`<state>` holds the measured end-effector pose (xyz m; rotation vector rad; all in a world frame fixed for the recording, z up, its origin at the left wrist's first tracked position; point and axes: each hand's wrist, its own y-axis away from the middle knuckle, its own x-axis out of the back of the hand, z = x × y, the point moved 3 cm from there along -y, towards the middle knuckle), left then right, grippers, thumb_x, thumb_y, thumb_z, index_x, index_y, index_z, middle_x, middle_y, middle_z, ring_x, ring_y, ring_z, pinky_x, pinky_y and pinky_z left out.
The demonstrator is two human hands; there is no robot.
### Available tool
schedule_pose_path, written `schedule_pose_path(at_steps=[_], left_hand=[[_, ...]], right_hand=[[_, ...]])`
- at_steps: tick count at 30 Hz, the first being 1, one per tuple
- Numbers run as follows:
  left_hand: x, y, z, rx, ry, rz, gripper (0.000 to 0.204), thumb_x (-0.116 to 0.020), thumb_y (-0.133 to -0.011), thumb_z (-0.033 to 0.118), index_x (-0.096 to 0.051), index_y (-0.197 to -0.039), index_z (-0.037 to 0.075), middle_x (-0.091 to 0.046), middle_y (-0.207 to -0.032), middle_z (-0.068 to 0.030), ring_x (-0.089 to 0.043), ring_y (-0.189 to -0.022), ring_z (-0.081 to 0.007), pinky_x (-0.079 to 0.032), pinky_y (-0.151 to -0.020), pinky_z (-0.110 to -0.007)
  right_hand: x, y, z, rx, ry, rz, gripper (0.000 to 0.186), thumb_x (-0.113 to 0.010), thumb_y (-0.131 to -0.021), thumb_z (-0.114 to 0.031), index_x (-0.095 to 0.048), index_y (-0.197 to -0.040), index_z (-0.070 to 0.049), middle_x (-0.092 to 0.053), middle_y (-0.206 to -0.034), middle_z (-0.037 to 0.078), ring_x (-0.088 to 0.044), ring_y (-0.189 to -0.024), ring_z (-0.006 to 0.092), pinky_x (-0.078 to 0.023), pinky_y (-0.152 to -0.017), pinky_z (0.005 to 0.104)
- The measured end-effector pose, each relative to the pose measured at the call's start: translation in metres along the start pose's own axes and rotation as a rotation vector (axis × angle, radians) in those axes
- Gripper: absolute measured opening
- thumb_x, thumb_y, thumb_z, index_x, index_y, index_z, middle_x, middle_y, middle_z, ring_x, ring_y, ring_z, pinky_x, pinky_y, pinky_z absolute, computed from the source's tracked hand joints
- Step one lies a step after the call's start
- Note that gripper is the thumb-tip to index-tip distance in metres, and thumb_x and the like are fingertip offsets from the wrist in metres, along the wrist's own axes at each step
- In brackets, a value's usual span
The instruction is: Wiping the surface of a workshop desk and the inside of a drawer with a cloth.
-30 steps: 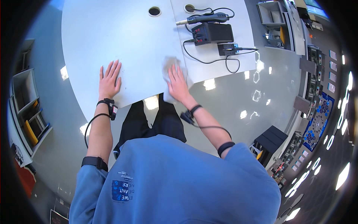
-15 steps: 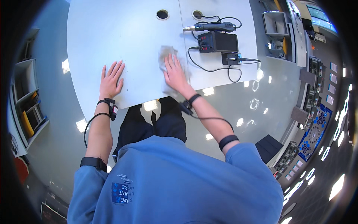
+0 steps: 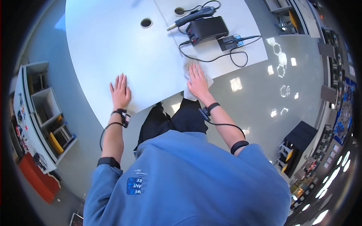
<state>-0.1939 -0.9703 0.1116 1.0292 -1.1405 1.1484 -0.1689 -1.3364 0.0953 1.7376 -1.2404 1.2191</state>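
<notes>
My left hand [image 3: 120,92] lies flat near the front edge of the white table [image 3: 105,45], fingers stretched out and holding nothing. A few tiny dark specks dot the tabletop by its fingertips. Under my right hand [image 3: 198,83] is a crumpled greyish-white cloth [image 3: 189,93], part of it hanging past the table's front edge. That hand presses the cloth with straight fingers rather than gripping it. Beyond the right hand, a black cable [image 3: 211,60] loops across the table close to the fingertips.
A black hot-air gun [image 3: 194,17] rests behind a black control box [image 3: 208,29] at the far right. Beside the box is a small black holder [image 3: 228,42]. Round cable holes [image 3: 146,23] pierce the tabletop. Open shelving [image 3: 47,107] stands on the floor to the left.
My right hand and the cloth have shifted right along the table and nearer the front edge. The view has turned, so the table and tools appear tilted. My left hand stays flat on the table.
</notes>
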Motion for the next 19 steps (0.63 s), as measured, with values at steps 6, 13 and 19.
schedule_pose_path(at_steps=[6,13,19], left_hand=[[-0.014,-0.032,0.105,0.008,0.201,0.064,0.047,-0.055,-0.077,0.011,-0.049,-0.123,0.007,-0.048,-0.127,-0.0153,-0.043,-0.119,-0.0323,-0.031,-0.098,-0.052],[-0.016,-0.115,0.262,-0.505,0.393,-0.065,0.034,-0.059,-0.074,0.006,-0.056,-0.108,0.005,-0.054,-0.109,-0.0121,-0.056,-0.1,-0.0292,-0.046,-0.082,-0.04],[-0.027,-0.179,0.36,-0.373,0.47,0.051,0.077,-0.065,-0.074,0.013,-0.029,-0.142,0.011,-0.034,-0.142,-0.0146,-0.041,-0.124,-0.0355,-0.037,-0.101,-0.04]], right_hand=[[0.004,0.041,0.049,-0.106,0.037,-0.044,0.069,-0.058,-0.08,-0.021,-0.032,-0.14,0.001,-0.028,-0.147,0.02,-0.026,-0.136,0.0372,-0.026,-0.111,0.0451],[0.013,0.049,0.09,-0.226,-0.104,0.024,0.065,-0.055,-0.082,-0.013,-0.031,-0.14,0.001,-0.028,-0.148,0.018,-0.024,-0.137,0.0362,-0.023,-0.112,0.0438],[0.013,0.068,0.135,-0.323,-0.578,0.058,0.062,-0.051,-0.084,-0.008,-0.03,-0.143,-0.006,-0.02,-0.151,0.018,-0.014,-0.141,0.0376,-0.018,-0.115,0.0422]])
